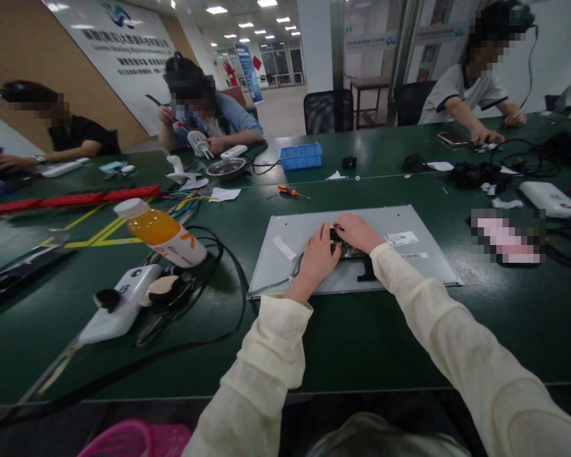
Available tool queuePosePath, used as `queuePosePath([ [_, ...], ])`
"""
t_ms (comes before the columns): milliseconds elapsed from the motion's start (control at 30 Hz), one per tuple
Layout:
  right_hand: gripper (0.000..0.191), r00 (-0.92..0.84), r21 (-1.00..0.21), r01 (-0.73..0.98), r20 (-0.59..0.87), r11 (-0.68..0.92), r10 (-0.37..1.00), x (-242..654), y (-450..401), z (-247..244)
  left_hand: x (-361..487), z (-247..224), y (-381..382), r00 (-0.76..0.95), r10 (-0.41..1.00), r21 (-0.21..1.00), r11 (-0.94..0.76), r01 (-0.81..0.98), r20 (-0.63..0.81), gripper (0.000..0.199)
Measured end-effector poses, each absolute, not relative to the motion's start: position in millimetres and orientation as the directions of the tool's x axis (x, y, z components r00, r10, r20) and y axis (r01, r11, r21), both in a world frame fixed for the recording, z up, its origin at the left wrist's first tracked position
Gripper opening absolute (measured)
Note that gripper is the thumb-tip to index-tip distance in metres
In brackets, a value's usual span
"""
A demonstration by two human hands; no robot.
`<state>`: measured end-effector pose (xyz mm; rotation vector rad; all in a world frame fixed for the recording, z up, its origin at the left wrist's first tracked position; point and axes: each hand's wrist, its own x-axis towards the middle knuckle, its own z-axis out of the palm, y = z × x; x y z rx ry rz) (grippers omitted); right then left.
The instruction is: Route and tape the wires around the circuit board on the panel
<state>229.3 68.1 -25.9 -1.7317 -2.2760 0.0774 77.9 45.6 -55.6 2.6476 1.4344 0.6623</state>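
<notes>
Lamps (266,3) shone in the ceiling far beyond a grey panel (400,219), which lay flat on a glossy, dark green desk (361,343). Near the panel's middle sat a circuit board (349,249), partly covered by both hands: the left hand (318,254) rested over its left end, fingers slightly apart, and the right hand (359,231) bent over its far side, fingers close together; whether either gripped the board could not be told. Left of the panel were a bottle (166,238) of orange drink, black cable (240,273) and, farther left, yellow tape (124,223) on the surface. Just beyond the panel lay an orange-handled screwdriver (286,190), and past that a blue tray (301,157). Right of the panel was a white box (552,198). Three people sat across from the panel, one in a blue shirt (240,120). Farther past it stood a black chair (328,111), a white pillar (315,51) and, leftward, a lettered wall (128,47).
</notes>
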Motion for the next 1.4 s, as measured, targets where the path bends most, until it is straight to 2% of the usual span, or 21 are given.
queuePosePath([
  [133,0.031,-0.201,-0.249,0.938,0.18,0.242,0.963,244,65,-16,78,-46,40,0.492,0.794,0.226,-0.584,0.779,0.356,0.057],
  [267,0.033,-0.122,-0.257,0.953,0.145,0.157,0.982,281,56,-11,79,-34,31,0.604,0.71,0.142,-0.682,0.717,0.361,0.05],
  [467,0.035,-0.018,-0.245,0.968,0.125,0.048,0.992,353,27,-25,83,-26,24,0.79,0.547,0.054,-0.829,0.556,0.276,0.045],
  [600,0.036,0.058,-0.301,0.954,0.126,-0.018,0.99,374,11,-40,85,-27,26,0.831,0.498,0.052,-0.863,0.502,0.249,0.043],
  [700,0.032,0.088,-0.35,0.935,0.075,-0.057,0.993,374,6,-48,84,-29,27,0.838,0.485,0.062,-0.872,0.486,0.25,0.042],
  [800,0.029,0.092,-0.347,0.935,0.056,-0.067,0.994,369,6,-52,84,-30,28,0.836,0.492,0.075,-0.869,0.489,0.244,0.04],
  [967,0.025,0.093,-0.397,0.916,0.066,-0.059,0.993,366,3,-53,84,-29,28,0.83,0.519,0.076,-0.854,0.515,0.204,0.039],
  [1167,0.017,0.111,-0.427,0.903,0.1,-0.058,0.989,364,0,-57,83,-30,28,0.833,0.505,0.077,-0.861,0.502,0.225,0.041],
  [1400,0.032,0.141,-0.423,0.904,0.155,-0.063,0.978,364,1,-61,83,-31,30,0.833,0.512,0.071,-0.858,0.509,0.211,0.041],
])
